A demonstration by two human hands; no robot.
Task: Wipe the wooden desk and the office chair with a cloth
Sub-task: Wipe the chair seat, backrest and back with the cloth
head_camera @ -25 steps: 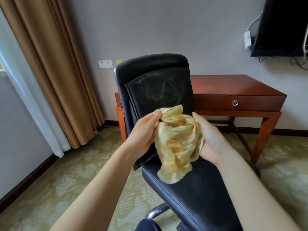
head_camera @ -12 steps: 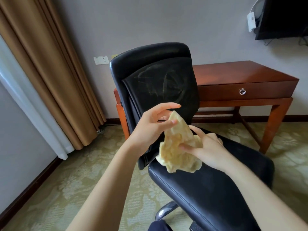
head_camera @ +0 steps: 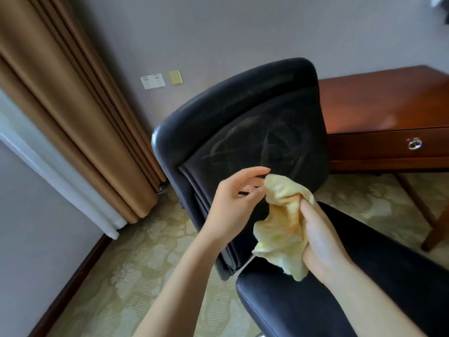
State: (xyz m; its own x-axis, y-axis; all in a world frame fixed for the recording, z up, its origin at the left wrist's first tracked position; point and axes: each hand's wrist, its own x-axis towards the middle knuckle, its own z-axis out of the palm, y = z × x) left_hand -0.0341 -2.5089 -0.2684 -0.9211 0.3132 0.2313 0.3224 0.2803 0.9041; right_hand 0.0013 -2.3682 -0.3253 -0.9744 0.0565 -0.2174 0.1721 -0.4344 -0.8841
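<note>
By the wooden desk (head_camera: 379, 100), the right hand (head_camera: 320, 242) grips the bunched yellow cloth (head_camera: 281, 227), the left hand (head_camera: 233, 203) loosely open beside it; the likely next step is spreading it flat against the office chair backrest (head_camera: 243, 132).

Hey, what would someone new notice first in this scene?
A crumpled yellow cloth at centre, bunched in the right hand, with the left hand open beside it. Behind it, the black office chair shows pale swirl marks on its backrest, and a reddish wooden desk stands at right.
</note>
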